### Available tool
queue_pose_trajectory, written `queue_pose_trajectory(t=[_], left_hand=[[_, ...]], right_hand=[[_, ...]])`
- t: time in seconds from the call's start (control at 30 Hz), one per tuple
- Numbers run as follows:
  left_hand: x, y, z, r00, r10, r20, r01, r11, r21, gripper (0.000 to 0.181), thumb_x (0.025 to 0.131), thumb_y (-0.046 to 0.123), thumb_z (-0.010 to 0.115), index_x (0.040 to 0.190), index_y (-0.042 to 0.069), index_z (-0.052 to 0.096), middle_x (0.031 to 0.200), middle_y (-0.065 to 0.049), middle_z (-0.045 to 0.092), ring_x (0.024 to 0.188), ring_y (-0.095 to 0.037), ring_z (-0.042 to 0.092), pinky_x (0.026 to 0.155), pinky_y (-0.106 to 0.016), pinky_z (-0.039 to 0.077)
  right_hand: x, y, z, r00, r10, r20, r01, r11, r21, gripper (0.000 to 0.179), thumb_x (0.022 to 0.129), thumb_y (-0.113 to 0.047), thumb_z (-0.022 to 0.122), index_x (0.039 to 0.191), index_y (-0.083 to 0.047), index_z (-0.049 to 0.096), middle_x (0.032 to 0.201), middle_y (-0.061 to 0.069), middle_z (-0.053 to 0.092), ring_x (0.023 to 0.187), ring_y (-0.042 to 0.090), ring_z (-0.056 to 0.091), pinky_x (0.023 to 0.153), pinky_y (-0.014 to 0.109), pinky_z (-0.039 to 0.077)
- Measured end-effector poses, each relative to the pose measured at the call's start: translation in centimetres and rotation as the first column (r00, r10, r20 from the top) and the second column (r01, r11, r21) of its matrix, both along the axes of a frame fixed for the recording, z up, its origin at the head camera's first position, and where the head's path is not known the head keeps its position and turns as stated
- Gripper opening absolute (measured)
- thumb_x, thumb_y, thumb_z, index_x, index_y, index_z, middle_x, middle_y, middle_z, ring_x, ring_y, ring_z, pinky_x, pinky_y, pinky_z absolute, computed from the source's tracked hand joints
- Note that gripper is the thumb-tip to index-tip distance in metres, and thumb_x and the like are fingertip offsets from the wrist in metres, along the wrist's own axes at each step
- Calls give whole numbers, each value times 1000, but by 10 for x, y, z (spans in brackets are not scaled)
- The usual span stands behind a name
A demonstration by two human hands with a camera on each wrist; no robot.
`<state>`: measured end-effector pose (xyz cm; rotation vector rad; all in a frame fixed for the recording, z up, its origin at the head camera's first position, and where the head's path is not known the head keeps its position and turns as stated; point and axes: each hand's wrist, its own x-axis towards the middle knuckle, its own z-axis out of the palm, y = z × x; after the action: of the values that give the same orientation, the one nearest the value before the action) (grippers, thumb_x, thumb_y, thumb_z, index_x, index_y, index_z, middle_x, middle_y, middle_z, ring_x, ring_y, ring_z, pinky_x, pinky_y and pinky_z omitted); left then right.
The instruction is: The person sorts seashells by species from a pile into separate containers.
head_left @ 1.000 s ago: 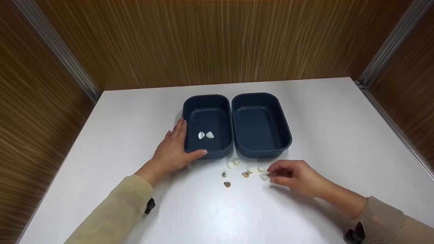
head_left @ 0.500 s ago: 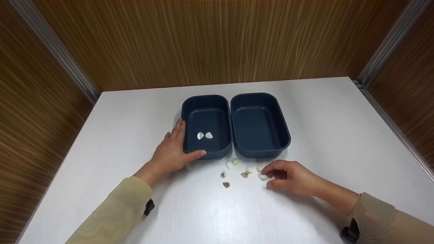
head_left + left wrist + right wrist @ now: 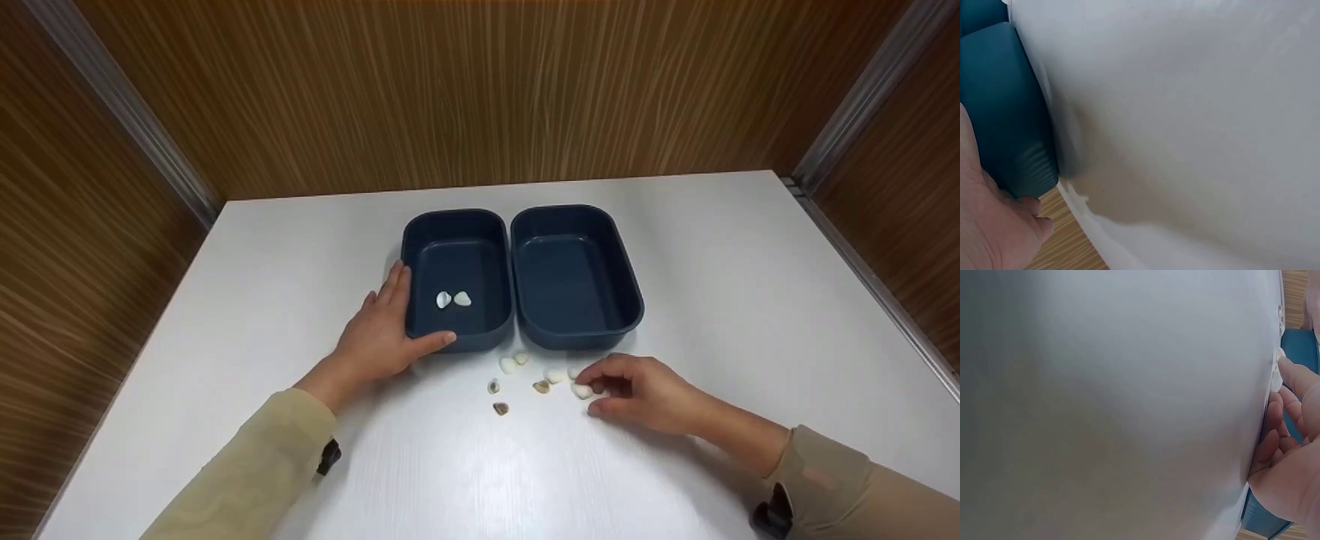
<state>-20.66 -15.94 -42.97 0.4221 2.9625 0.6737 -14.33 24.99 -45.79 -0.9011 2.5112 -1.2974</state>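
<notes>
In the head view my left hand (image 3: 375, 337) rests against the left dark blue container (image 3: 459, 341), fingers straight along its side wall and thumb over the front rim. Two white seashells (image 3: 463, 299) lie inside that container. My right hand (image 3: 645, 394) is low over the table, thumb and forefinger spread apart at a white seashell (image 3: 581, 391). The right wrist view has this seashell (image 3: 1276, 379) between thumb and fingers. Another white seashell (image 3: 573, 373) is partly hidden by the forefinger. A brown seashell (image 3: 541, 386) and a white seashell (image 3: 555, 376) lie just left of them.
A second dark blue container (image 3: 577, 341) stands right beside the first. Small pale seashells (image 3: 508, 365) lie in front of the containers, with a dark-centred seashell (image 3: 493, 386) and a brown seashell (image 3: 501, 409) nearer me. Wood-grain panels (image 3: 480, 97) enclose the white table (image 3: 480, 480).
My right hand has shifted a little left, bringing its thumb and forefinger around the white seashell. The left hand has stayed on the container.
</notes>
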Motion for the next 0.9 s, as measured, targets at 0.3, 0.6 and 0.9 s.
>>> queue_pose_trajectory(t=[0.3,0.6,0.9], left_hand=[[-1,0,1,1000,5,-2,-5,1000,2,132,85,89,57,170,5,1,179,-9,-4,160,-37,21,129,-54,16],[-1,0,2,1000,-14,-9,14,1000,-6,130,87,87,57,170,2,2,178,-10,-4,161,-31,19,129,-53,14],[0,-1,0,1000,-12,-8,12,1000,-5,131,86,89,55,170,3,2,178,-10,-5,162,-31,18,130,-53,14]], right_hand=[[-1,-2,0,1000,-19,7,18,1000,21,31,90,-18,88,118,-9,78,101,0,72,88,18,64,75,20,52],[-1,0,-1,1000,-14,-14,15,999,42,20,90,-10,86,109,-14,78,101,-4,71,88,12,64,77,19,53],[-2,0,-4,998,18,-67,-17,1000,16,23,87,-1,85,105,-13,78,96,-2,70,84,16,63,73,20,53]])
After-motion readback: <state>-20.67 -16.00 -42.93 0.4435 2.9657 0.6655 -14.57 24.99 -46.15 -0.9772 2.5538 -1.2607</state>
